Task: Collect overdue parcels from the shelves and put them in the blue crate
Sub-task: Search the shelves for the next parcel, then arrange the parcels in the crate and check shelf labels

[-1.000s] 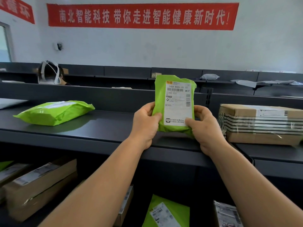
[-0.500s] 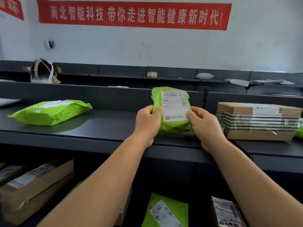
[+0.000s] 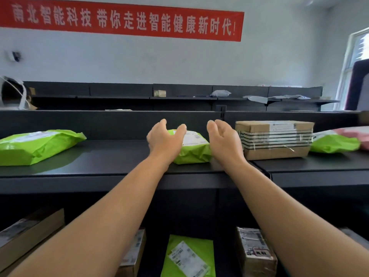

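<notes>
Grip: none — our left hand (image 3: 164, 137) and right hand (image 3: 224, 138) hover slack beside the green parcel (image 3: 192, 149) on the shelf (image 3: 111, 158) — risk: an overdue item skipped.

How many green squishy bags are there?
4 shiny green plastic mailer bags: one at the top shelf's left end, one between the hands, one at the far right beside the taped cardboard box, one on the lower shelf. Others may be hidden.

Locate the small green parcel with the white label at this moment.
In the head view the small green parcel lies flat on the top shelf, centre frame, between the left hand and right hand, just left of the taped cardboard box.
</notes>
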`<state>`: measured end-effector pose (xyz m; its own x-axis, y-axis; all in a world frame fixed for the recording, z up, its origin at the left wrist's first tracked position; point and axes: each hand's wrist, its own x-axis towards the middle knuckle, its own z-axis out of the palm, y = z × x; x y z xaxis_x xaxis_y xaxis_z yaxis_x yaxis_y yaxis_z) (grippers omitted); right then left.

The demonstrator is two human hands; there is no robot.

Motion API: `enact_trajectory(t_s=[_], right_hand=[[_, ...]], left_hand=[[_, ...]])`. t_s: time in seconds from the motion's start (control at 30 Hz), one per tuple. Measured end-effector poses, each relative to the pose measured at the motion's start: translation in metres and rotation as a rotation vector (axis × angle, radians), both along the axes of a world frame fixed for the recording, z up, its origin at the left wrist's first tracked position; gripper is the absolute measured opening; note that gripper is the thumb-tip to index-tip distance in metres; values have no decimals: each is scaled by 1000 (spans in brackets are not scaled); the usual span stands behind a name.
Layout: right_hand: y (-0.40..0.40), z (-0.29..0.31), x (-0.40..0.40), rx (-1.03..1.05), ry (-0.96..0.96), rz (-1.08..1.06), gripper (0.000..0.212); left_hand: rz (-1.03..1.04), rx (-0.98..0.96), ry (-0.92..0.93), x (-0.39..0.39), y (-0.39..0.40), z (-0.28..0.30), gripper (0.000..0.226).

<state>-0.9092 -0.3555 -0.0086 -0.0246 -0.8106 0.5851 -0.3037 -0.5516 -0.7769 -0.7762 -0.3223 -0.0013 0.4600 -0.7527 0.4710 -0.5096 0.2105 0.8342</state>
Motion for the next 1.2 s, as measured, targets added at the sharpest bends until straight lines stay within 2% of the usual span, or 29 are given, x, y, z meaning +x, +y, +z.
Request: enact_trajectory(t_s=[0.1,0.23,0.37,0.47,0.63,0.73,0.83,1.03,1.2], right_hand=[[9,10,-11,-56,-75,6,48],[19,28,-33,-176,-152,-60,53],[13,39,-70,-228,-204,-120,46],[-1,44,-107,-212,-214,-188,51],[-34,42,-168,-151,-200,-250,55],[-53,39,-193,-77,-213,-243,56],[-72,32,-210,32,-217,-185,61],[-96,18,-221,247,-207,-18,64],[-104,6,-215,335,-202,96,57]], left_hand=[[-23,-130,-47,-18,4,13,67],[-99,-231,-77,-50,7,30,64],[-253,-198,20,-88,-2,38,65],[-323,-126,112,-118,-16,38,66],[-343,4,232,-160,-42,30,63],[-307,79,304,-171,-58,23,70],[-229,115,342,-178,-69,18,78],[-117,146,394,-186,-73,9,80],[-55,143,373,-186,-73,4,66]])
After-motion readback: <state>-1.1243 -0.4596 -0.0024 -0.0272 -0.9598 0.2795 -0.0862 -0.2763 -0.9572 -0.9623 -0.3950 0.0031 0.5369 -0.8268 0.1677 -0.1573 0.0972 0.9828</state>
